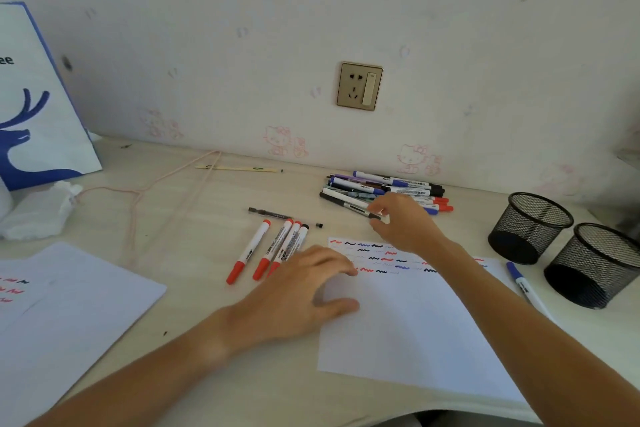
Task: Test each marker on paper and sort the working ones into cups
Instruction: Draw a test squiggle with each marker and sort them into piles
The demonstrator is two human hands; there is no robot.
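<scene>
While the left hand (304, 291) rests flat with relaxed fingers on the left edge of the test paper (408, 319), the right hand (403, 222) reaches beyond the paper's far edge, fingers curled round a black pen (346, 204) at the marker pile (388, 189) (its near side). Left of the paper lie four markers (273, 250); right of it, two mesh cups (561, 246).

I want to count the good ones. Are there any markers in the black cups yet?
No, both mesh cups look empty; one blue-capped marker lies beside them.
</scene>
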